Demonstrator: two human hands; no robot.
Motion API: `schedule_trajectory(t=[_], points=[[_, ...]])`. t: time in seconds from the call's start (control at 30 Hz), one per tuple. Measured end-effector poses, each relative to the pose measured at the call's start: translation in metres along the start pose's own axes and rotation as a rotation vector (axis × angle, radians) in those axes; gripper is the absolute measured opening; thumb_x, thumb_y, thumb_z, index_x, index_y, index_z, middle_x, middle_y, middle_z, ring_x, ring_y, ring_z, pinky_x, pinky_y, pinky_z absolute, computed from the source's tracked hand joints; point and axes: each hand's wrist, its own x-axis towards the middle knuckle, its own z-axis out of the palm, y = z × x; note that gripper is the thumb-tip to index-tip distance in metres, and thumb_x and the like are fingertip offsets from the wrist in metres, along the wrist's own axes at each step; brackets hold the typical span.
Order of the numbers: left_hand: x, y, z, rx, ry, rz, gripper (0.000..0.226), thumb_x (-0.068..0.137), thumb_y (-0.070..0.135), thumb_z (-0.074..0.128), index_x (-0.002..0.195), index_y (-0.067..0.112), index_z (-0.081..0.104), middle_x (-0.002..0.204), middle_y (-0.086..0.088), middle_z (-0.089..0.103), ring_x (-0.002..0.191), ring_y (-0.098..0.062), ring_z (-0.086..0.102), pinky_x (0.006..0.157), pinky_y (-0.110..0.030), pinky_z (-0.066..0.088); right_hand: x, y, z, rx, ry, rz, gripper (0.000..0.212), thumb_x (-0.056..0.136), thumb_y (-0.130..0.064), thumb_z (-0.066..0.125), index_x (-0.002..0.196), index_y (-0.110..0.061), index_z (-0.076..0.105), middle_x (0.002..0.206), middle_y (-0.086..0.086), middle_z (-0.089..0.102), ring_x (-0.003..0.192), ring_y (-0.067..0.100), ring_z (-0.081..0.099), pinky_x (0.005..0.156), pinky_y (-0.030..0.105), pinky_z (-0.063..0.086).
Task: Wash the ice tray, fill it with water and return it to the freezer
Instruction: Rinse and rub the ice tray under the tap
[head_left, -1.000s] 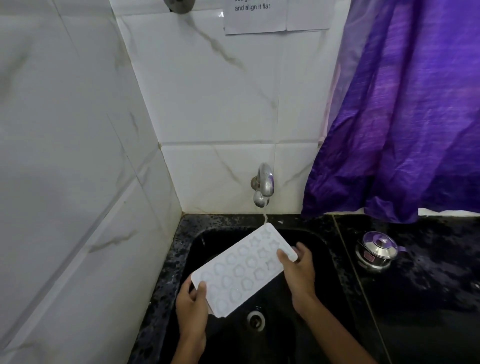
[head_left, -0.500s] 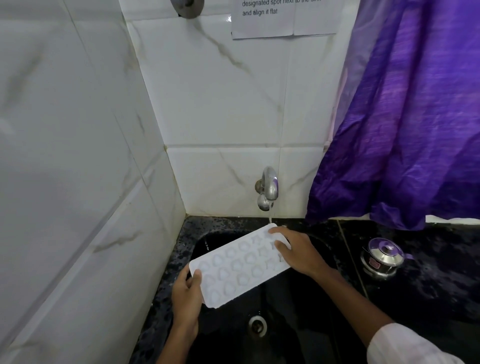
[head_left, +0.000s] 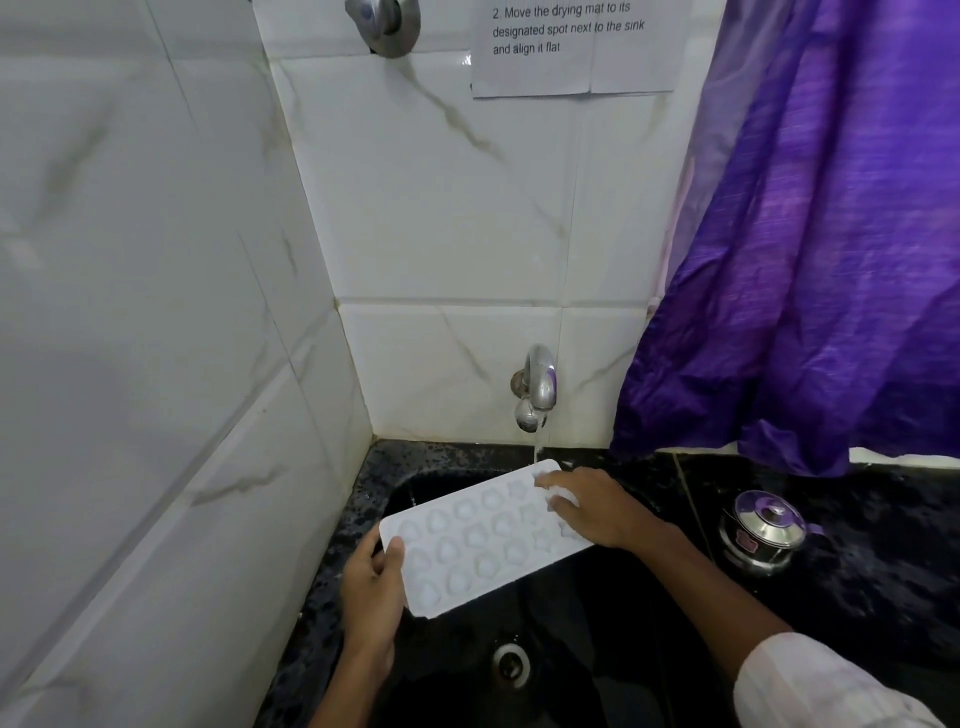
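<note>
**Head view, 1 frame**

1. Tray (head_left: 483, 540): white, moulded cells face up. It is held over the sink (head_left: 571, 634) and tilted, with its far corner highest, just under the tap (head_left: 538, 387). A thin stream (head_left: 536, 451) lands on that far edge.
2. Left hand (head_left: 371, 592): clamped on the near-left corner, thumb on top, fingers underneath and out of sight.
3. Right hand (head_left: 597, 506): fingers lie fairly straight across the tray's right end, pressing on the cells. They curl round nothing visible. The thumb cannot be made out.
4. Surroundings: drain (head_left: 511, 665) below the tray. A steel pot (head_left: 763, 530) stands on the counter (head_left: 909, 597), well apart from the tray. A purple curtain (head_left: 831, 260) hangs above the pot, and a printed note (head_left: 571, 47) is on the tiled wall.

**Stage, judged:** washing; filling and the freezer are to come.

**Risks, judged**

- The wet plastic is secured by 1 corner grip only. If the right hand lifts, the tray may pivot and drop into the sink.
- The stream hits the tray's edge, not the cells, so splash may reach the counter or the sleeve (head_left: 810, 680).
- At this tilt the cells would shed water, so the tray needs levelling before filling.
- The thin tray may twist under the pressing fingers.
</note>
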Motion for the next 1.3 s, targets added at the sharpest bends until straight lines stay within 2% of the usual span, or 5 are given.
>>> schedule_trajectory(t=[0.27,0.43,0.7,1.1,1.3], points=[[0.005,0.006,0.002,-0.047,0.067,-0.009,0.026,0.103,0.014,0.049,0.124,0.011,0.065,0.108,-0.008,0.074,0.093,-0.023,0.072,0.076,-0.036,0.059,0.001,-0.020,-0.012,0.199,0.191,-0.071,0.019,0.098,-0.014,0.046,0.113,-0.021,0.055,0.081,-0.007,0.062,0.066,0.004,0.059,0.059,0.007,0.043],[0.007,0.010,0.003,-0.075,0.087,-0.004,0.024,0.102,0.014,0.050,0.121,0.012,0.066,0.109,-0.008,0.074,0.093,-0.023,0.072,0.078,-0.040,0.059,0.005,-0.019,-0.010,0.137,0.211,-0.039,0.026,0.099,-0.009,0.038,0.099,-0.016,0.062,0.103,0.005,0.065,0.083,0.009,0.060,0.071,0.013,0.047],[0.011,0.010,0.001,-0.104,0.132,0.002,0.022,0.102,0.013,0.051,0.116,0.012,0.067,0.108,-0.010,0.073,0.095,-0.025,0.071,0.087,-0.045,0.057,0.005,-0.016,-0.013,-0.047,0.096,-0.114,0.036,0.104,-0.023,0.033,0.128,-0.029,0.058,0.130,-0.009,0.051,0.116,0.009,0.050,0.097,0.029,0.044],[0.008,0.013,0.002,-0.013,0.157,0.051,0.020,0.100,0.017,0.052,0.099,0.030,0.068,0.102,-0.003,0.075,0.095,-0.024,0.072,0.088,-0.051,0.057,0.008,-0.010,-0.008,-0.104,0.057,-0.096,0.035,0.103,-0.028,0.032,0.123,-0.029,0.061,0.122,-0.007,0.047,0.106,0.010,0.054,0.095,0.033,0.048],[0.009,0.008,0.005,-0.006,0.172,0.035,0.021,0.100,0.016,0.053,0.115,0.016,0.068,0.105,-0.006,0.074,0.095,-0.024,0.071,0.089,-0.051,0.057,0.008,-0.010,-0.008,-0.131,0.090,-0.096,0.036,0.103,-0.027,0.033,0.125,-0.025,0.061,0.125,-0.006,0.048,0.106,0.011,0.057,0.093,0.032,0.049]])
